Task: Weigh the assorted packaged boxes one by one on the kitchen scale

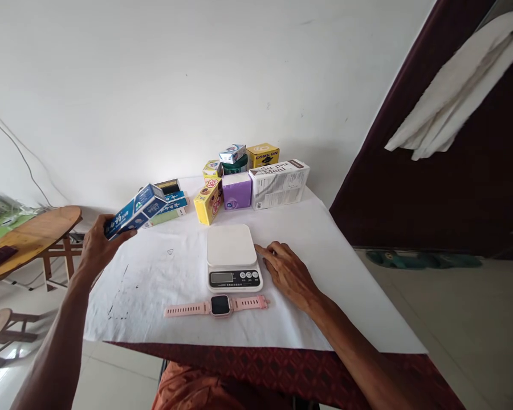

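My left hand (100, 242) is closed around a blue toothpaste box (137, 209), lifted and tilted above the left side of the table. Behind it, a blue-and-green box (171, 210) lies on the cloth, partly hidden. My right hand (284, 267) rests with fingers stretched out at the right edge of a white digital kitchen scale (231, 246). Nothing lies on its plate, and its display is dark. Just in front of the scale, a pink-strapped smartwatch (220, 305) lies flat with its black screen up.
Toward the wall stand a yellow box (208, 203), a purple pack (237, 192), a white "Super Meal" box (280, 185) and a yellow "Come On" box (263, 155). A small blue-white box (232, 153) sits on a green container (235, 165). Wooden stools (64, 219) stand left.
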### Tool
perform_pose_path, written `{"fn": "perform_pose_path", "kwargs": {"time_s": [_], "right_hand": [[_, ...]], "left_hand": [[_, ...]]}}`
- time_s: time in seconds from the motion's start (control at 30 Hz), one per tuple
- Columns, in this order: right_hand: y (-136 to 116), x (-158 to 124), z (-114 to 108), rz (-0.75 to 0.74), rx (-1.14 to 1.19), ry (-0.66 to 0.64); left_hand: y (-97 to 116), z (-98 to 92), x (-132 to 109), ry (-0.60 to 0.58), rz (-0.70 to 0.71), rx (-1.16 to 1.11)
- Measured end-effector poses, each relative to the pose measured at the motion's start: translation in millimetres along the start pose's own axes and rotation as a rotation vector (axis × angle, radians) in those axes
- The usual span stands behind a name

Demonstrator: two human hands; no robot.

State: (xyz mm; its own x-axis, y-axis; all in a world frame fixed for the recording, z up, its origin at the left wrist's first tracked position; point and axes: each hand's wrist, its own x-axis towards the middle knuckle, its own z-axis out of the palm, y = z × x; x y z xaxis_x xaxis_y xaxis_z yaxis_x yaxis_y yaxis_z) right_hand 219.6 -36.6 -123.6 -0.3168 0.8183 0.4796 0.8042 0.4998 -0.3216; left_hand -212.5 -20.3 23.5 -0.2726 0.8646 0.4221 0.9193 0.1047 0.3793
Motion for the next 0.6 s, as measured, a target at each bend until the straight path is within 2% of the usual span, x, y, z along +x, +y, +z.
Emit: {"fn": "perform_pose_path", "kwargs": {"time_s": [0.1,0.27,0.43,0.6], "right_hand": [[0.3,-0.8,0.5,-0.008,-0.004,-0.007],[1.5,-2.1,1.8,-0.013,-0.010,-0.016],[2.3,-1.2,3.6,0.024,0.014,0.050],[4.4,-0.2,0.7,0.081,0.045,0.117]], "left_hand": [[19.0,2.7,-20.2,-0.075,0.131,-0.056],[51.0,29.0,-46.5,-0.212,0.367,-0.085],[82.5,59.7,-54.1,-0.322,0.558,-0.045],[107.6,84.2,-54.9,-0.439,0.612,-0.049]]}}
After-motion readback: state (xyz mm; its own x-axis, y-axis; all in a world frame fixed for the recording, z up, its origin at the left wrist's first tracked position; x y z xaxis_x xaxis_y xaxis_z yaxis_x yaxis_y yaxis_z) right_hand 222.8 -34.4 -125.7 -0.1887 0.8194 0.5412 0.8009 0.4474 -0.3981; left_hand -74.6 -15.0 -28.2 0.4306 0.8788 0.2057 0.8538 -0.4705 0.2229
